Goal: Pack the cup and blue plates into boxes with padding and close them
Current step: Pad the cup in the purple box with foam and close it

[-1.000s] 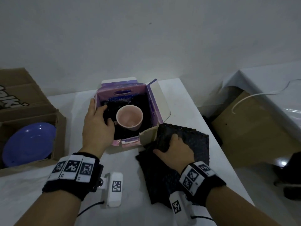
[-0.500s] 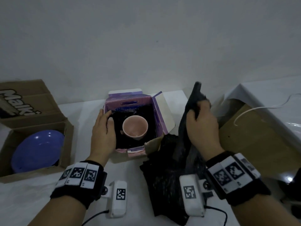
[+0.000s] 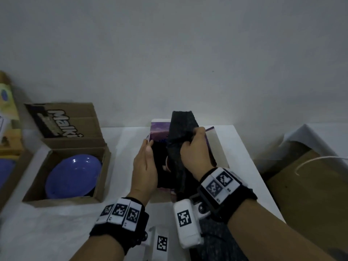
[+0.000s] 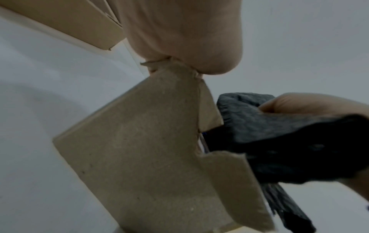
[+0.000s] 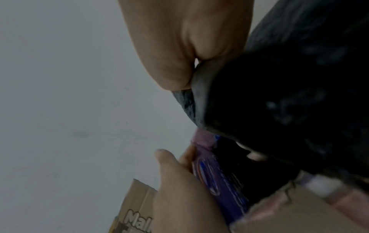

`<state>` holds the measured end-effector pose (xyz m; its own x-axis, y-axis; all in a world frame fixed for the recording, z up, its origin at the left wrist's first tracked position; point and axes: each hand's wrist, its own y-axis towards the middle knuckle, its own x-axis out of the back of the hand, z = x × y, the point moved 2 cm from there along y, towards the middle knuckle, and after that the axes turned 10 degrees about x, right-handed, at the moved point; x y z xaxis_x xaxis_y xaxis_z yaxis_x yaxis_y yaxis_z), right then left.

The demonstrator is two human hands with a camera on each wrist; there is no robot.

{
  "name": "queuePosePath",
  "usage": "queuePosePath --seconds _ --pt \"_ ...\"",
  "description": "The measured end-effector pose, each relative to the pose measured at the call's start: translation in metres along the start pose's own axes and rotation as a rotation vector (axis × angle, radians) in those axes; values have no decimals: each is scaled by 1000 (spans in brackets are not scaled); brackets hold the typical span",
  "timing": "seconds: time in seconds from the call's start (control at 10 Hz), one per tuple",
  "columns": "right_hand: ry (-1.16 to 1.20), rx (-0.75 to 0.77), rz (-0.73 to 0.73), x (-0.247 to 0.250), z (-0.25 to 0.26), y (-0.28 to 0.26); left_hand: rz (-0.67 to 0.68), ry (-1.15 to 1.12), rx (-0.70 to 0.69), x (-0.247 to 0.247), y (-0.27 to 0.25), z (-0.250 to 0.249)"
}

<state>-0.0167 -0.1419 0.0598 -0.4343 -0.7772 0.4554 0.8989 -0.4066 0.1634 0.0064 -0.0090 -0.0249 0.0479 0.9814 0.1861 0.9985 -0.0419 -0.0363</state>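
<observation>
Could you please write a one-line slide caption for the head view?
Right hand lowers black padding into the purple box steadied by the left hand.

Left wrist view: a cardboard flap under the palm, dark padding coming in from the right.

The heel of the left hand fills the top of the picture and touches the torn upper corner of a plain brown cardboard flap, which slants down across the middle and has a notch cut in its right edge. Just beside that notch, the right hand enters from the right, its fingers curled over a folded piece of dark grey padding that reaches behind the flap's edge and trails down toward the lower right. A second brown box sits at the upper left, on the white desk. A pale wall lies behind.
</observation>
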Motion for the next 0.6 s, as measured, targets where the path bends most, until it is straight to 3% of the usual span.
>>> queuePosePath --seconds 0.1,0.3,0.5,0.6 --pt "-19 -53 49 -21 -11 3 15 -32 -5 -1 2 3" --pt "-115 -251 640 -70 -15 5 20 -121 4 0 3 4" --pt "-2 -196 756 -73 -7 0 5 -74 32 0 2 3" --pt "-104 -155 850 -66 3 6 -18 -55 22 1 3 5"
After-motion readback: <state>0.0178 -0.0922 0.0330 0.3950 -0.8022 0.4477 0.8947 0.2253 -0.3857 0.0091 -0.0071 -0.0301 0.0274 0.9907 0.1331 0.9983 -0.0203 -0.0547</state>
